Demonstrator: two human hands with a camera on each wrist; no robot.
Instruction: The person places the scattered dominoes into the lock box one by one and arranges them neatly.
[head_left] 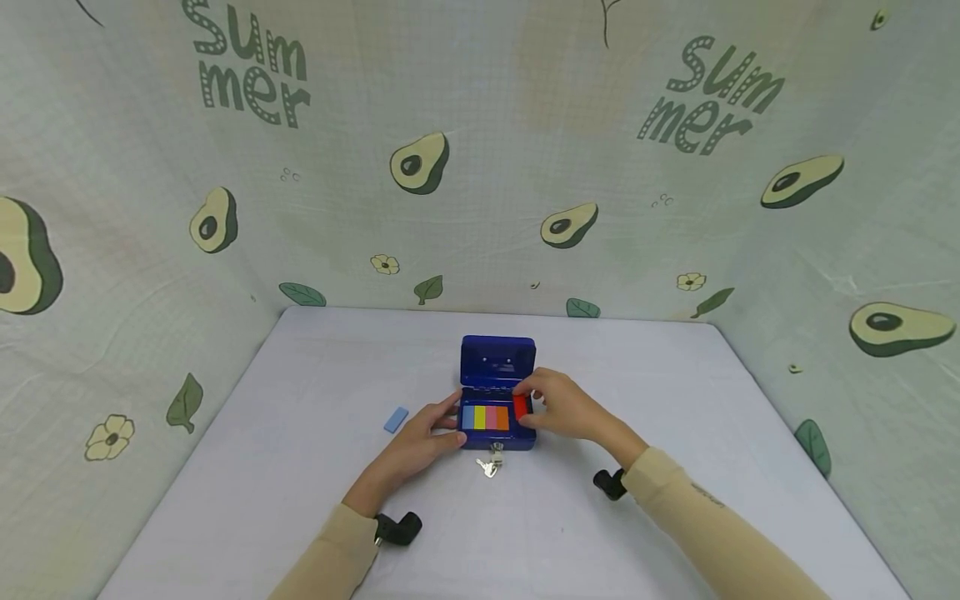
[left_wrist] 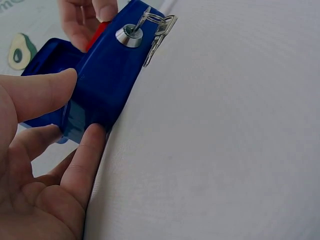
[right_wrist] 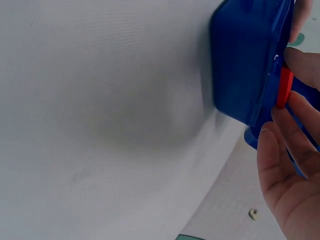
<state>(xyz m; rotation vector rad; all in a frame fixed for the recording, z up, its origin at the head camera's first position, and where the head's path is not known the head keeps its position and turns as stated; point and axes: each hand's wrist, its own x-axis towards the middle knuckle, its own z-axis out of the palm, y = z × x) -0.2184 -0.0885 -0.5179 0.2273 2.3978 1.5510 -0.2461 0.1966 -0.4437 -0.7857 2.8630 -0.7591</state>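
A dark blue metal box (head_left: 498, 443) stands with its lid (head_left: 498, 358) raised. In its tray a blue, a yellow (head_left: 480, 417), a pink and an orange block (head_left: 502, 418) lie side by side. My right hand (head_left: 564, 407) pinches a red block (head_left: 520, 406) at the tray's right end; in the right wrist view that red block (right_wrist: 284, 87) sits between thumb and fingers. My left hand (head_left: 423, 435) holds the box's left side, thumb near the front corner; the left wrist view shows the fingers (left_wrist: 90, 150) against its end wall. Keys (head_left: 487, 467) hang at the front lock (left_wrist: 129, 35).
A light blue block (head_left: 396, 419) lies on the white table (head_left: 480, 533) left of the box, close to my left hand. Behind the table and along both sides hangs a pale cloth (head_left: 495, 167) printed with avocados.
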